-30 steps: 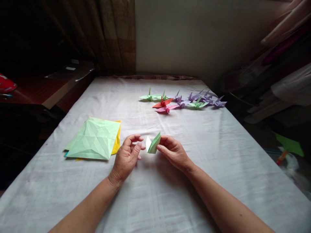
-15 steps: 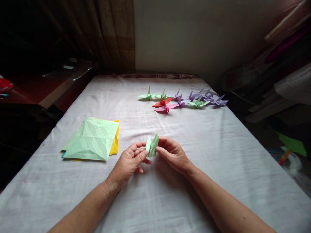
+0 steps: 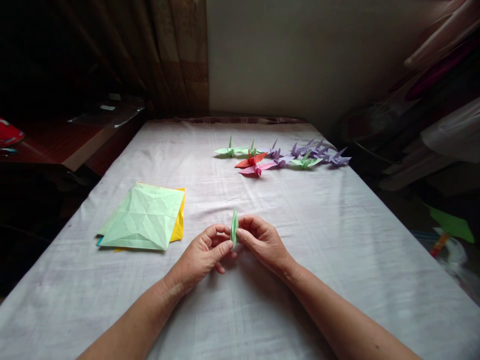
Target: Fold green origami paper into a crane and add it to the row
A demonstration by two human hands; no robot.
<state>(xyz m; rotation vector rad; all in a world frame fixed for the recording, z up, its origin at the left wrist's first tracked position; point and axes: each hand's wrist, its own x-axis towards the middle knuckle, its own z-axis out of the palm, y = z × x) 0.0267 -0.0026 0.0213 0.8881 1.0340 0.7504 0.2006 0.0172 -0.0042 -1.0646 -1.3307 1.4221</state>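
A narrow piece of folded light green paper [image 3: 234, 228] stands upright between my hands, a little above the cloth. My left hand [image 3: 208, 250] pinches its lower left side between thumb and fingers. On the other side, my right hand [image 3: 261, 243] grips it with thumb and forefinger. To the left of my hands lies a stack of creased square paper sheets [image 3: 142, 217], light green on top, with yellow and blue edges showing below. Beyond my hands sit several folded paper cranes [image 3: 257, 169] in green, red, pink and purple.
A white cloth [image 3: 240, 310] covers the table or bed under my hands. At the left stands a dark red wooden table [image 3: 75, 150] with a clear plastic bag [image 3: 112, 112] on it. Hanging clothes [image 3: 450, 130] and a green sheet-like thing [image 3: 452, 224] are at the right.
The folded green paper showed two spread points before; its sides now lie pressed together into one narrow shape. My hands have come closer to each other.
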